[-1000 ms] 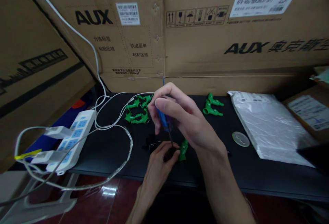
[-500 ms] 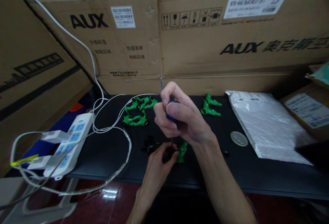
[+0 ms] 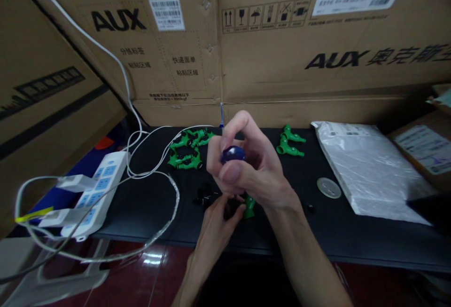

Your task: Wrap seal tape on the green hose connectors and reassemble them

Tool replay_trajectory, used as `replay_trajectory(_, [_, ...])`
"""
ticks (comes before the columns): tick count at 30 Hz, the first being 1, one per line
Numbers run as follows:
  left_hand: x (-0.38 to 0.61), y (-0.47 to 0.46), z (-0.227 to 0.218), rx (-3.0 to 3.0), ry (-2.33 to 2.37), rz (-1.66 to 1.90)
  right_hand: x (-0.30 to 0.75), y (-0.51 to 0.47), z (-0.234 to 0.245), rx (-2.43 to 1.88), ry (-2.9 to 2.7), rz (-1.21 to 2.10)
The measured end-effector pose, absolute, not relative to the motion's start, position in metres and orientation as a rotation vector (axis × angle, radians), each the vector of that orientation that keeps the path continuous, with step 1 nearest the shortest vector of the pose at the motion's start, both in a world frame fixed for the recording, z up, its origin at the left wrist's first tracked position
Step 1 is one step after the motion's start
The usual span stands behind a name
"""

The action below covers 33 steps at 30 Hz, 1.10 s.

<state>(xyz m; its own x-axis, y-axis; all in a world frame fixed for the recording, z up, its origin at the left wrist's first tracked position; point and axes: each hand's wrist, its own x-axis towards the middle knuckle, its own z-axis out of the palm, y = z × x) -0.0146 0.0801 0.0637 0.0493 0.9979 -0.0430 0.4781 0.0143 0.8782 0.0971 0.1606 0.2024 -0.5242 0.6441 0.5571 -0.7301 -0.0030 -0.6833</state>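
My right hand (image 3: pixel 254 168) is wrapped round the dark blue handle of a screwdriver (image 3: pixel 232 154), held upright with its butt facing me. The shaft is hidden beneath the fist. Below it, my left hand (image 3: pixel 220 220) pinches a green plastic fitting (image 3: pixel 249 206) just above the table, with a dark part at the fingertips. My right hand covers much of that fitting. Small black parts (image 3: pixel 205 195) lie left of my left hand. Farther back, several green fittings with black pieces (image 3: pixel 185 159) are grouped at the left, and green Y-shaped fittings (image 3: pixel 289 142) lie at the right.
A white power strip (image 3: pixel 102 189) with plugs and looping white cables (image 3: pixel 174 194) takes up the left. A wrapped white package (image 3: pixel 366 170), a clear round disc (image 3: pixel 329 188) and a small black piece (image 3: pixel 310 208) lie right. Large cardboard boxes (image 3: pixel 264 72) wall the back.
The screwdriver handle's end now faces me more directly, and my right hand has turned slightly round it. My left hand stays almost in place. The camera view has shifted a little.
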Motion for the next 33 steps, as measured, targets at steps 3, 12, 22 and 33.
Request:
replay_trajectory(3, [-0.015, 0.08, 0.066, 1.585, 1.545, 0.874, 0.098, 0.163, 0.202, 0.057, -1.271, 1.684])
replay_trajectory(12, [-0.015, 0.08, 0.067, 1.567, 1.515, 0.859, 0.096, 0.168, 0.201, 0.151, -1.28, 1.797])
replay_trajectory(22, [-0.015, 0.081, 0.067, 1.564, 1.511, 0.847, 0.102, 0.168, 0.2, 0.169, -1.282, 1.704])
replay_trajectory(33, [-0.015, 0.082, 0.061, 1.552, 1.513, 0.884, 0.091, 0.167, 0.191, 0.192, -1.231, 1.591])
